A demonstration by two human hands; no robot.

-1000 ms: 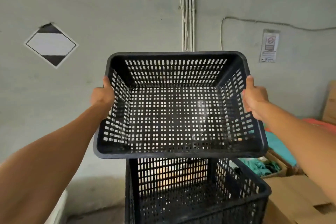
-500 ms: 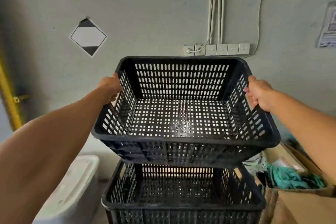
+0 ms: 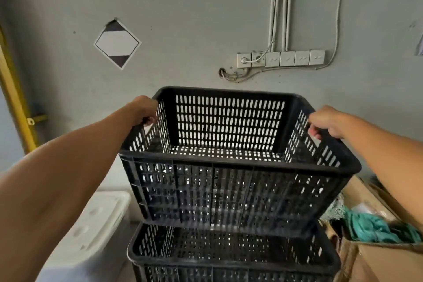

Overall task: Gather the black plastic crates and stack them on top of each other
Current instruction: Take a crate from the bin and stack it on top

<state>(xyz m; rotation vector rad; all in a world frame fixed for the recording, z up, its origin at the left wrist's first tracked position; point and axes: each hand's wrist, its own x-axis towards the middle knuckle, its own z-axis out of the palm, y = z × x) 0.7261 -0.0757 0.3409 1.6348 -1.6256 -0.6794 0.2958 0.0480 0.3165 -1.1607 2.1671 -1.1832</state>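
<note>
I hold a black perforated plastic crate (image 3: 231,192) level in front of me. My left hand (image 3: 144,110) grips its left rim and my right hand (image 3: 327,122) grips its right rim. The crate's base sits just inside the open top of a second black crate (image 3: 229,256) directly beneath it. I cannot tell whether the held crate rests on the lower one or hovers slightly above. Only the top part of the lower crate shows at the bottom edge of the view.
A grey wall with a socket strip (image 3: 280,58) and cables stands close behind. A white plastic container (image 3: 91,224) lies to the lower left. A cardboard box (image 3: 377,247) with teal cloth (image 3: 370,228) sits at the right. A yellow post (image 3: 16,103) runs up the left edge.
The held crate has come down from a tilted, raised position to level, now sinking into the top of the lower crate. Both hands keep their grip on the rims.
</note>
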